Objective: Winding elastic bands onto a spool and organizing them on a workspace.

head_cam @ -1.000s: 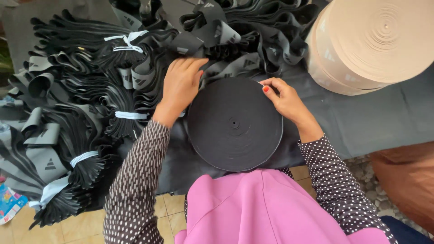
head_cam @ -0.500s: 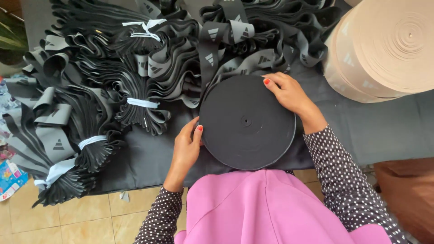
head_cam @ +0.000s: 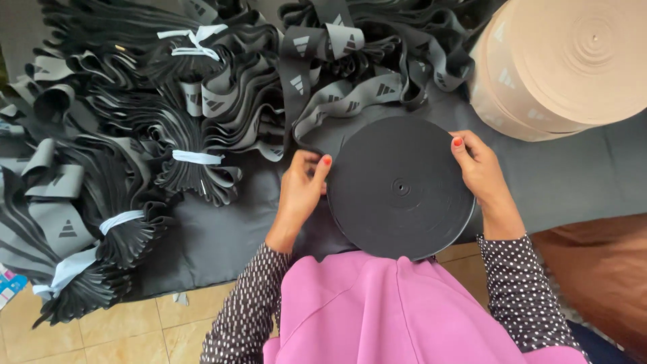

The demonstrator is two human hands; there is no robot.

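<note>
Hands, left hand (head_cam: 301, 192) and right hand (head_cam: 482, 174), grasp black roll (head_cam: 400, 187), its lower rim hidden by pink cloth (head_cam: 404, 310).

There is a single view, from a camera worn on the person's head. It looks almost straight down, at close range, over the pink garment (head_cam: 404, 310) and dotted sleeves onto the dark-covered desk (head_cam: 579, 182). The near desk edge runs across the lower frame, with tan floor tiles (head_cam: 128, 330) below it at the left.
</note>
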